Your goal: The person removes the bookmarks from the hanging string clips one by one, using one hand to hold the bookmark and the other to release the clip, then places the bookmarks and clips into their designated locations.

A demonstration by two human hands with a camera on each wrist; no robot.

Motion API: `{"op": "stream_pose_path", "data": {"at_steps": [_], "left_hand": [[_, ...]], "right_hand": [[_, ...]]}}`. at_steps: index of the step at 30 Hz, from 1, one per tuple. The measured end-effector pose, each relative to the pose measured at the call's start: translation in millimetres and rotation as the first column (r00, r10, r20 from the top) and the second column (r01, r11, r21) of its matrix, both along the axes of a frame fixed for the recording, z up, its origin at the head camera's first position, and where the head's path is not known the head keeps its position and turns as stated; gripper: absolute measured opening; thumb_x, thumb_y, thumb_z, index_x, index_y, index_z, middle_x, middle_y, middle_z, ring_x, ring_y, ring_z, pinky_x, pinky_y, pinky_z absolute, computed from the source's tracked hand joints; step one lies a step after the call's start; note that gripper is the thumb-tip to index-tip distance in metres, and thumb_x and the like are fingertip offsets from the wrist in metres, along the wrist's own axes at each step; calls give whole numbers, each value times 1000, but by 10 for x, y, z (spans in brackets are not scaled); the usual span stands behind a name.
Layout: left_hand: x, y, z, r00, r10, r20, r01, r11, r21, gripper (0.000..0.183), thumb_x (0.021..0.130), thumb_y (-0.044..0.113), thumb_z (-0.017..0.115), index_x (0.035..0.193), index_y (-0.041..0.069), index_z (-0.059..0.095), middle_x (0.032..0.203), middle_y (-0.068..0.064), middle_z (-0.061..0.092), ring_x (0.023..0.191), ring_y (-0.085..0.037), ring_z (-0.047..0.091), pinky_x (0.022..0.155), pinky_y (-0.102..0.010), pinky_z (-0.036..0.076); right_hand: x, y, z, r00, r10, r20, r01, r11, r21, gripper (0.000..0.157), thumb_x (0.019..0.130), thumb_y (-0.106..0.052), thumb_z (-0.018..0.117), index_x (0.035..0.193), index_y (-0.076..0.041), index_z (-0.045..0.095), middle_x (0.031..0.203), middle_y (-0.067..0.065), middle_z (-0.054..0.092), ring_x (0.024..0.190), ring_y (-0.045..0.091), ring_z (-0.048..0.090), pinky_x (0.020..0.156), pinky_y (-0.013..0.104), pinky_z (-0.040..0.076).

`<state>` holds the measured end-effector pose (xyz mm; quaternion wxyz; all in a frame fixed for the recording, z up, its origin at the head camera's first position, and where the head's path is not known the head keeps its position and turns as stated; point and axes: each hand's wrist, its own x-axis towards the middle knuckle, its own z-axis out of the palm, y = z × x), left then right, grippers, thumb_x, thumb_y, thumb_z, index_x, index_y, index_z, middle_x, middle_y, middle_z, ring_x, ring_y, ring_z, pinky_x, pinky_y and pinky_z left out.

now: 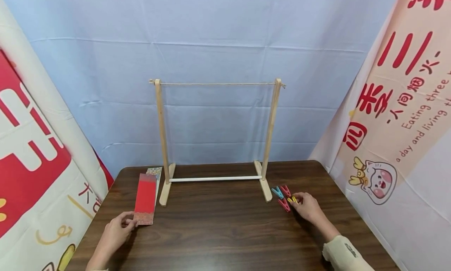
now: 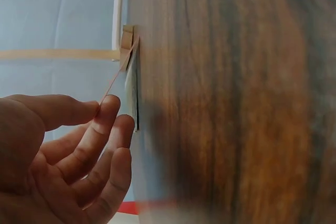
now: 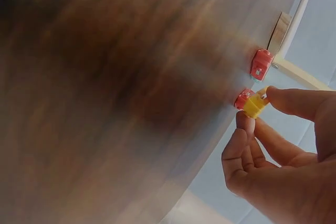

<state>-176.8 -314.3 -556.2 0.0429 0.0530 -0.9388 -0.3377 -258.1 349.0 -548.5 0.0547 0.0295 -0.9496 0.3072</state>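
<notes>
A red paper envelope (image 1: 145, 196) with a patterned lower end lies partly over a second, floral paper piece (image 1: 155, 171) at the table's left. My left hand (image 1: 119, 228) pinches the red envelope's near corner between thumb and fingertips; in the left wrist view its near edge (image 2: 111, 83) is raised off the table. On the right, my right hand (image 1: 307, 205) pinches a yellow clothespin (image 1: 292, 200), seen between thumb and fingertips in the right wrist view. Beside it lie a blue clothespin (image 1: 278, 192) and red clothespins (image 1: 284, 205).
A wooden frame (image 1: 162, 134) stands at the table's back, with a string (image 1: 218, 84) tied across its top and a white rod (image 1: 215, 179) low between its feet. The dark wooden table (image 1: 211, 232) meets a pale blue cloth (image 1: 218, 28) behind. Printed banners hang on both sides.
</notes>
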Motion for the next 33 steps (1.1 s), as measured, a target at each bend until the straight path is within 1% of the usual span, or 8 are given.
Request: {"op": "stream_pose_path", "data": {"at_steps": [2,7,14,19,22,25,29,33], "left_hand": [[-5,-2,-18,1000,3,2,-3,1000,-2,34,102,11,71,131,-6,68,93,-4,79,82,-14,72,75,-38,53],[-13,-14,-46,1000,19,-25,-19,999,-25,29,101,11,71,125,-5,71,90,-2,76,84,-17,72,78,-43,55],[-17,-19,-59,999,43,-10,-43,998,-36,27,101,14,70,122,-4,72,88,0,71,81,-16,65,77,-42,52],[-33,-26,-70,998,56,-10,-56,998,-31,28,100,18,70,121,-2,72,87,-1,71,76,-17,61,71,-42,50],[-58,-52,-137,997,75,-16,-76,997,-33,28,99,20,72,118,0,73,85,-1,70,73,-17,60,66,-40,47],[-64,-48,-135,995,94,16,-93,995,-36,29,98,21,72,118,1,73,86,-1,71,75,-17,60,63,-39,46],[-48,4,-43,990,107,92,-102,993,-54,32,100,22,69,123,0,72,90,-2,72,79,-19,63,62,-41,47],[-25,43,-1,986,117,118,-109,991,-78,31,101,22,68,123,0,72,89,-1,71,81,-21,63,61,-42,48]], "right_hand": [[-9,1,1,1000,3,10,-3,1000,8,33,99,-7,73,124,13,69,102,21,66,82,24,61,71,40,52],[-33,-3,12,1000,5,27,-6,1000,20,32,99,-7,73,124,13,69,102,21,66,84,26,62,72,42,53],[-59,-20,6,998,5,56,-6,1000,16,32,99,-8,74,123,13,69,102,20,67,84,24,62,72,41,53],[-64,-29,4,999,3,53,-3,1000,17,32,98,-7,74,122,14,70,99,17,69,83,23,62,71,39,52],[-60,-25,-2,999,6,45,-6,1000,20,32,97,-7,75,121,14,70,99,18,68,83,24,62,72,40,53],[-66,-19,-20,999,9,36,-10,1000,27,32,96,-6,76,120,15,70,100,20,68,84,25,63,73,41,54],[-80,-21,-37,1000,14,22,-15,999,39,32,95,-5,77,117,16,70,99,20,68,85,27,64,74,43,55],[-81,-30,-26,1000,17,21,-18,998,55,32,94,-5,78,117,16,70,99,20,67,86,28,63,76,44,54]]}}
